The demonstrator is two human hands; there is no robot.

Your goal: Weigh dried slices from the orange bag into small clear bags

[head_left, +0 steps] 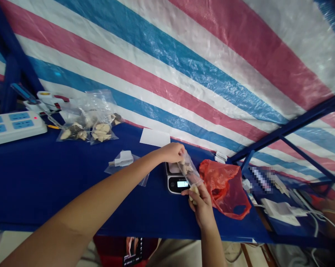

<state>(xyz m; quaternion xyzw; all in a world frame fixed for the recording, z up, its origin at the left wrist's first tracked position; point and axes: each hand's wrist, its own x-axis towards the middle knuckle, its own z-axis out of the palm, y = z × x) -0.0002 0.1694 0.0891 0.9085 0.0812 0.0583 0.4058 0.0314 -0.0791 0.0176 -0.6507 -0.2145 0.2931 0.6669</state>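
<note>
A small kitchen scale (173, 184) with a lit display lies in front of me, partly covered by a clear plastic bag (188, 168) that holds several pale brownish pieces. My left hand (173, 152) pinches the bag's far end above the weighing plate, fingers closed. At the bag's near end, my right hand (203, 207) has its fingers curled around some pale, slice-like pieces (194, 194) and touches the bag's edge. What the pieces are cannot be made out. Just right of my right hand lies a red plastic bag (225, 185).
Several clear bags of dried slices (100, 129) lie at the back left, beside a white power strip (17, 126). A white charger plug (124, 158) rests on an empty clear bag (112, 168). White paper (155, 137) lies behind. Blue frame bars (289, 122) and striped sheeting enclose the table.
</note>
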